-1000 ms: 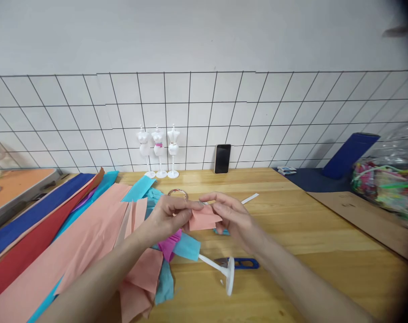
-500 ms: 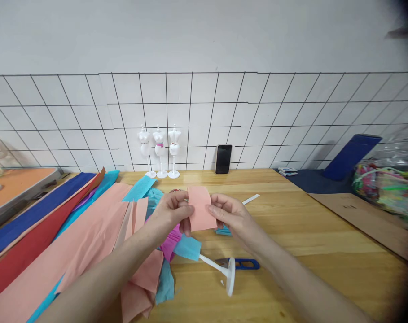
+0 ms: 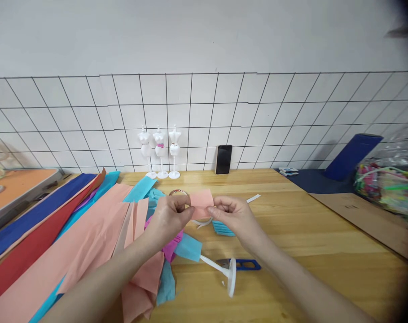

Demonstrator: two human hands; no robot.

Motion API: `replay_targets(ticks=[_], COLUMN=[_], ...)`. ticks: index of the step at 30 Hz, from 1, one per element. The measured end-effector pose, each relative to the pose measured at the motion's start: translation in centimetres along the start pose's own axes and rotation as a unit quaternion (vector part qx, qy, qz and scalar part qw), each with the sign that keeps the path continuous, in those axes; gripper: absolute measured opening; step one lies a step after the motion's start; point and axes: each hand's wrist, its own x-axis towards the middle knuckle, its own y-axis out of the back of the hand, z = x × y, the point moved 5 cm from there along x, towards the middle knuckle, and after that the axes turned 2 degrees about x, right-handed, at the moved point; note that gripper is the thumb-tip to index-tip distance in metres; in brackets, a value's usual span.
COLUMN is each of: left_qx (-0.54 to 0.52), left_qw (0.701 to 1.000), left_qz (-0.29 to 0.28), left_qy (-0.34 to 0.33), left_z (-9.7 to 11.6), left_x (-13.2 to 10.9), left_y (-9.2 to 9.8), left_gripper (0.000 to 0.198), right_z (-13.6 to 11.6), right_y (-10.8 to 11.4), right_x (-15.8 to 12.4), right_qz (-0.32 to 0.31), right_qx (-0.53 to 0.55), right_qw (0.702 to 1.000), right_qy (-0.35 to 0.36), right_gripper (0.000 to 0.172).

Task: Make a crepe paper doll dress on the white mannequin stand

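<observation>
A small piece of pink crepe paper (image 3: 201,198) is held up in front of me, bent across its middle. My left hand (image 3: 172,214) pinches its left edge between thumb and fingers. The right edge sits in the pinch of my right hand (image 3: 232,215). Below the hands, a mini dress form (image 3: 212,264) lies on its side, dressed in magenta and light blue paper; its white round base points right. Blue-handled thread snips (image 3: 247,264) lie partly behind its stand. Beside my right hand is a pleated stack of blue paper (image 3: 223,228).
Crepe paper strips (image 3: 72,237) in pink, red and blue cover the left side. Three white mini dress forms (image 3: 159,152) and a phone (image 3: 223,159) stand by the tiled wall. Rightward are brown cardboard (image 3: 355,213), a navy box (image 3: 353,154) and a bag of colourful items (image 3: 388,181).
The pink paper has gone from flat and upright to bent across the middle, so it looks shorter. The pleated blue paper and a white strip below it now show more.
</observation>
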Motion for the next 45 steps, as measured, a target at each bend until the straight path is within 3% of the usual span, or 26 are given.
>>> replay_targets(ticks=[3, 5, 7, 11, 16, 22, 24, 28, 32, 36, 39, 45], left_qx=[-0.077, -0.16, -0.228, -0.292, -0.264, -0.111, -0.108, -0.218, -0.391, -0.421, -0.402, -0.367], left_qw=[0.995, 0.981, 0.967, 0.951, 0.963, 0.978, 0.977, 0.969, 0.918, 0.897, 0.903, 0.917], left_qz=[-0.001, -0.012, -0.017, 0.02, 0.054, 0.075, 0.072, 0.047, 0.062, 0.011, 0.027, 0.076], left_qy=[0.062, 0.107, 0.115, 0.097, 0.019, -0.161, -0.172, -0.108, 0.033, 0.137, 0.149, 0.132], left_z=[-0.4, -0.6, -0.4, -0.1, -0.4, 0.4, 0.6, 0.7, -0.2, -0.7, -0.7, -0.3], left_x=[-0.4, -0.7, -0.8, -0.9, -1.0, -1.2, -1.2, -1.2, -0.9, -0.7, -0.7, -1.1], left_y=[-0.5, -1.0, -1.4, -1.5, -0.9, 0.2, 0.2, -0.4, -0.7, -1.2, -1.0, -0.9], left_gripper=[0.009, 0.023, 0.033, 0.03, 0.02, 0.012, 0.013, 0.016, 0.03, 0.038, 0.047, 0.046], right_z=[-0.1, -0.1, -0.3, -0.7, -1.3, -2.2, -2.4, -2.4, -2.3, -2.7, -3.0, -2.4], right_y=[0.0, 0.1, 0.0, -0.3, -0.3, -0.4, -0.6, -0.8, -0.7, -1.0, -1.2, -1.3], right_x=[-0.3, -0.5, -0.6, -0.9, -1.2, -1.4, -1.4, -1.5, -1.6, -1.7, -1.8, -1.8], right_qz=[0.018, 0.036, 0.045, 0.036, 0.01, -0.003, -0.019, -0.023, -0.017, -0.027, -0.033, -0.034], right_qx=[0.033, 0.056, 0.079, 0.108, 0.111, 0.073, 0.061, 0.014, -0.003, -0.039, -0.058, -0.023], right_qw=[0.999, 0.997, 0.996, 0.991, 0.99, 0.99, 0.988, 0.987, 0.988, 0.987, 0.985, 0.99], right_qy=[-0.027, -0.029, -0.003, 0.069, 0.089, 0.123, 0.141, 0.157, 0.152, 0.151, 0.16, 0.131], right_gripper=[0.02, 0.02, 0.018, 0.011, 0.016, 0.009, 0.009, 0.011, 0.009, 0.01, 0.01, 0.018])
